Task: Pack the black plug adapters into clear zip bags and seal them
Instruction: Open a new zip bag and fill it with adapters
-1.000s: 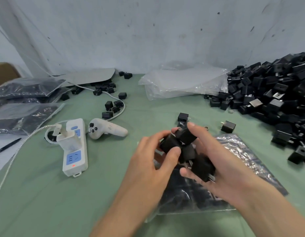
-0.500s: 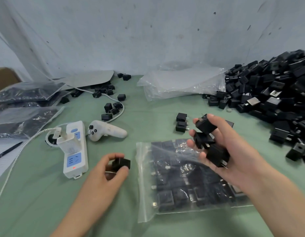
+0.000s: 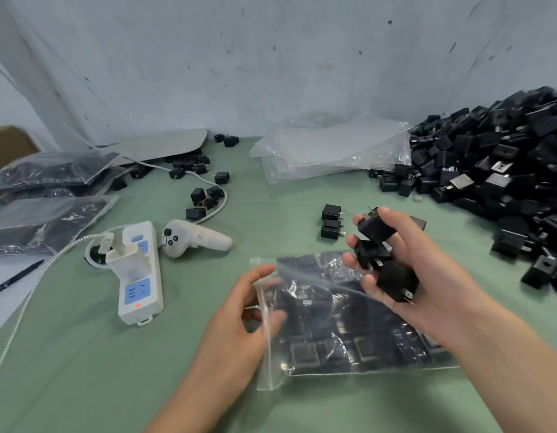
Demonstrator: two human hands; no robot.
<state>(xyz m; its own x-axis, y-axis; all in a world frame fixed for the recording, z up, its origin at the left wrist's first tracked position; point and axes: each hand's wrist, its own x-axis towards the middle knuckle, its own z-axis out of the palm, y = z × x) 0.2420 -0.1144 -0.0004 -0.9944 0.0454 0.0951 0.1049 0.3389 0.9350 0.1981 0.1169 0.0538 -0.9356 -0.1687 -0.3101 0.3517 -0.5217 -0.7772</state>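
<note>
A green bench (image 3: pixel 83 354) is being seen before a stained grey wall (image 3: pixel 271 73). A clear zip bag (image 3: pixel 349 335), partly filled with adapters, is lying flat on it, its open mouth turned left. The edge of that mouth is being flanked by the curved fingers and thumb of the left hand (image 3: pixel 239 314); because of blur, it cannot be told whether the plastic is being pinched. Three black plug adapters (image 3: pixel 396 282) are being held clamped in the right hand (image 3: pixel 427 276), above the bag's far side. Two loose adapters (image 3: pixel 332 220) are lying just beyond the bag. A large adapter pile (image 3: pixel 505 170) is lying at the right, with a stack of empty bags (image 3: pixel 333 151) beside it. A power strip (image 3: pixel 139 276) and a white controller (image 3: pixel 193 239) are lying to the left.
</note>
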